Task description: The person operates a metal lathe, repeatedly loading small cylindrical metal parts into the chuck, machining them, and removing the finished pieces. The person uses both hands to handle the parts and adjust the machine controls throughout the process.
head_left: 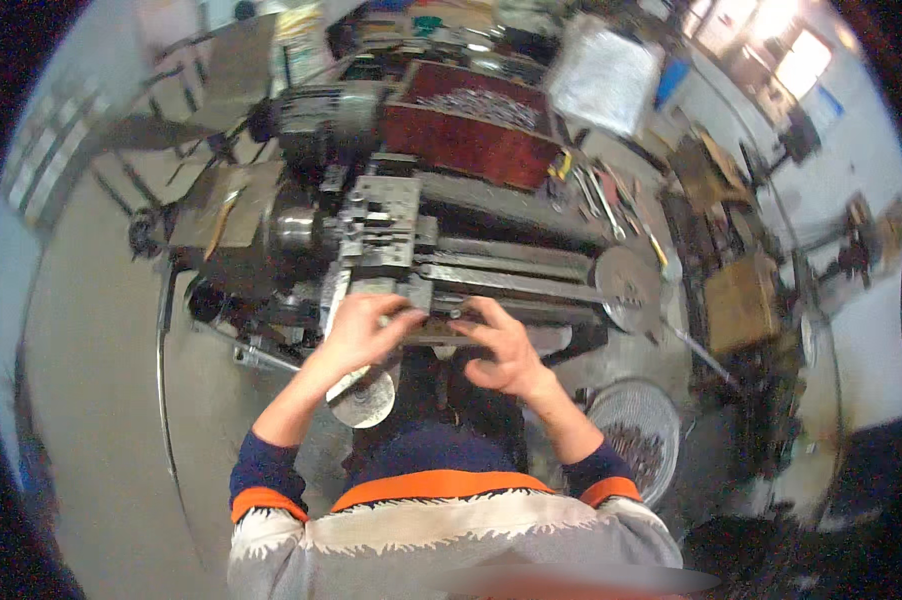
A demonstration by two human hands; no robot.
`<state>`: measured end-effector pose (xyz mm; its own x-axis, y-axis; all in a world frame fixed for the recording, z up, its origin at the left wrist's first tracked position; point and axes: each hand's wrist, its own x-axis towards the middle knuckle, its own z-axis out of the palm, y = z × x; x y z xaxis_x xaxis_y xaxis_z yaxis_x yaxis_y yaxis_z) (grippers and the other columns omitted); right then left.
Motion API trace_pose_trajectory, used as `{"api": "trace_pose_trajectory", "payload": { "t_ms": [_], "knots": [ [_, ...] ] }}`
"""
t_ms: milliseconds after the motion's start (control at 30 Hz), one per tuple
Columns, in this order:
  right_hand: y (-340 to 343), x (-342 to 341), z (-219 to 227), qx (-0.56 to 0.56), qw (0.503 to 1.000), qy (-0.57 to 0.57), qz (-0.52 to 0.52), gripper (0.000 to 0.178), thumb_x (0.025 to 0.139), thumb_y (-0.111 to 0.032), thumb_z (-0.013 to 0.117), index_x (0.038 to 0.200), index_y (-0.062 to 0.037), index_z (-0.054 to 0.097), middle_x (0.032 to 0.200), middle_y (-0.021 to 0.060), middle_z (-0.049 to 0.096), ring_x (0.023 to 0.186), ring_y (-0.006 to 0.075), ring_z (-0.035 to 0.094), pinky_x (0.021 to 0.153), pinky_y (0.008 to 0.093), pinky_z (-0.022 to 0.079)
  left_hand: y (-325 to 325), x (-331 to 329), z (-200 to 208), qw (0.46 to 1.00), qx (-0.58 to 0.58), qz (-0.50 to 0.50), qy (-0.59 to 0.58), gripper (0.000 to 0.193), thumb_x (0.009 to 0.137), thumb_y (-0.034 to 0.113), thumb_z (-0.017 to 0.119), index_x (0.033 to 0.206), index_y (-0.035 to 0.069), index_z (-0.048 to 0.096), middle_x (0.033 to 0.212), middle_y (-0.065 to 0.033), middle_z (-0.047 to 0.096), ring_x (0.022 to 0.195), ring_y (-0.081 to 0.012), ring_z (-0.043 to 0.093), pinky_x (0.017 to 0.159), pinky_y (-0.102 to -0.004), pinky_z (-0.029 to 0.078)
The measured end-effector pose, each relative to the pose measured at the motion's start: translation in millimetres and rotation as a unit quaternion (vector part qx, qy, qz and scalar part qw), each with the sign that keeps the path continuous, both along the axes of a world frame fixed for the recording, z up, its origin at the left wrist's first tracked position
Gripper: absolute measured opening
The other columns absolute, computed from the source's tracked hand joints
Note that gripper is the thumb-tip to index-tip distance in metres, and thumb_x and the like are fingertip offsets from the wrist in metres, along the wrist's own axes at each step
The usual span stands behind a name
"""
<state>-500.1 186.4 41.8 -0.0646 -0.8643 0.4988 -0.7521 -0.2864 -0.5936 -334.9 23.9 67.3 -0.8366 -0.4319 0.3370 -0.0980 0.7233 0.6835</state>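
Here, both hands sit at the front of a lathe (441, 250). Left hand (366, 330) curls its grip over a small metal part (433, 330) at the carriage edge; right hand (501, 345) pinches the same part from the other side, fingers narrow. A round handwheel (363, 400) hangs just below the left wrist. A red tray (466, 140) of metal pieces sits behind the lathe, and a mesh basket (636, 430) stands on the floor, right.

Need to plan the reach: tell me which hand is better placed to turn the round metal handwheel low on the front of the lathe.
Left, probably. The left hand rests directly above the round metal handwheel; the right hand sits farther along the grey lathe carriage.
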Motion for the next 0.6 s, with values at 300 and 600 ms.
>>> {"api": "trace_pose_trajectory", "payload": {
  "t_ms": [300,600],
  "knots": [
    [-56.7,27.6,14.6,0.023,0.989,0.071,0.124,0.04,0.051,-0.014,0.066,0.089,-0.0028,0.061,0.101,0.0197,0.053,0.091,0.0371,0.052,0.076,0.0408,0.045,-12.0,28.1,-25.7,0.993,0.11,-0.018,-0.034,0.028,0.084,0.027,0.056,0.081,0.001,0.063,0.068,-0.0127,0.063,0.064,-0.0201,0.062,0.059,-0.0342,0.046],
    [-139.6,37.2,51.4,0.016,0.953,0.238,0.185,0.027,0.051,-0.013,0.064,0.077,-0.0073,0.066,0.085,0.0073,0.061,0.077,0.0272,0.054,0.067,0.0362,0.046,-59.0,86.7,-10.9,0.998,0.013,0.057,-0.021,0.026,0.081,0.03,0.059,0.083,0.004,0.059,0.064,-0.0158,0.058,0.061,-0.0321,0.059,0.052,-0.0389,0.043]
  ]
}}
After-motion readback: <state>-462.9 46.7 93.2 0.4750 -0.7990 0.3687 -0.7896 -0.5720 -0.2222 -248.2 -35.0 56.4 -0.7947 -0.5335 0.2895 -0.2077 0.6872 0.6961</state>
